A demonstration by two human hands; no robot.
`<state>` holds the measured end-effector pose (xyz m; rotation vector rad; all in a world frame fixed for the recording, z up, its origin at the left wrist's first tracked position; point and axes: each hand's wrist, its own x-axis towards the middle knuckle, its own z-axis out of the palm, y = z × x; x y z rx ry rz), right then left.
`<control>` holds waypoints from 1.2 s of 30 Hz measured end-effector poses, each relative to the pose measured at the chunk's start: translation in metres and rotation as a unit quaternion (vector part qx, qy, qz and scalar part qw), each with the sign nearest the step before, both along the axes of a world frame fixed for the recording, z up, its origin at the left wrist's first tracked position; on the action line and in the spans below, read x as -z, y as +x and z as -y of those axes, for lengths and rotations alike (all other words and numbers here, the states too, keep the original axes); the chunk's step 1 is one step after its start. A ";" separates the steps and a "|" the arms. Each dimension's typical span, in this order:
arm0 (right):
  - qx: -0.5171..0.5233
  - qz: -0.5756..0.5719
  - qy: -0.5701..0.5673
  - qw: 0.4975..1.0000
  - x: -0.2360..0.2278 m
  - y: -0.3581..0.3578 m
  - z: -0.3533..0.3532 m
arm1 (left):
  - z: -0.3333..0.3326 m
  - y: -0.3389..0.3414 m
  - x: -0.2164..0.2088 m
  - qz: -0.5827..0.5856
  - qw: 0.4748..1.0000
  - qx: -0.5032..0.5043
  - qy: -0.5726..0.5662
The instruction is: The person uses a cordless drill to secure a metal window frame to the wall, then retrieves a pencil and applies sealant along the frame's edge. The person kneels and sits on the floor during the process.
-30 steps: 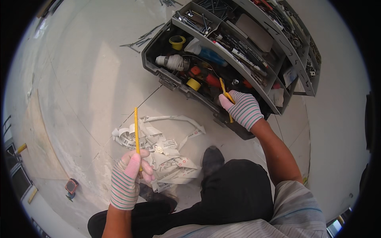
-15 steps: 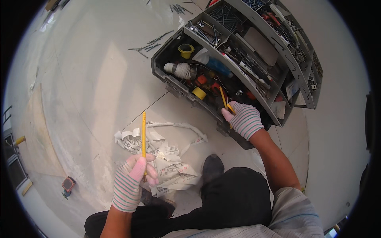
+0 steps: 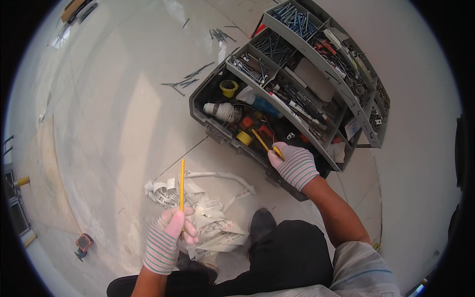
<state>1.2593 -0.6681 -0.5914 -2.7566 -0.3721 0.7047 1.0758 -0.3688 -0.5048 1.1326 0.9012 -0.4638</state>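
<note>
My left hand [image 3: 170, 232], in a striped glove, pinches a slim yellow stick [image 3: 182, 185] upright above crumpled printed paper wrapping [image 3: 217, 232]. The stick's lower end sits among the fingers; its exact kind cannot be made out. My right hand [image 3: 295, 166], gloved alike, reaches over the front edge of an open dark toolbox [image 3: 216, 127]. Its fingers are closed on slim yellow sticks [image 3: 261, 140], partly hidden by the hand. Close by in the box are a yellow roll [image 3: 244, 138], a white spool of string [image 3: 222, 112] and orange-red items.
Raised grey trays [image 3: 309, 52] hold screws, markers and small hardware. Loose screws [image 3: 198, 71] lie on the pale floor beyond the box. My dark shoe [image 3: 262, 225] stands beside the paper. A small red-framed device [image 3: 84, 242] lies at left; a board [image 3: 54, 183] is behind it.
The whole view has shifted, so most things near me sit lower in it. Both hands keep their grip on the yellow sticks, with little movement relative to the box and paper.
</note>
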 end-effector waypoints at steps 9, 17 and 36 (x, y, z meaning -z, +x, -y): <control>-0.063 0.001 -0.116 0.991 -0.037 0.006 -0.004 | -0.005 -0.001 -0.007 0.025 0.999 -0.015 -0.024; -0.051 0.067 -0.099 0.992 -0.078 0.009 0.002 | -0.009 0.003 -0.029 0.048 0.999 -0.019 -0.006; 0.096 -0.376 0.487 0.783 -0.154 -0.004 -0.167 | -0.022 -0.017 -0.067 0.185 0.975 -0.095 0.082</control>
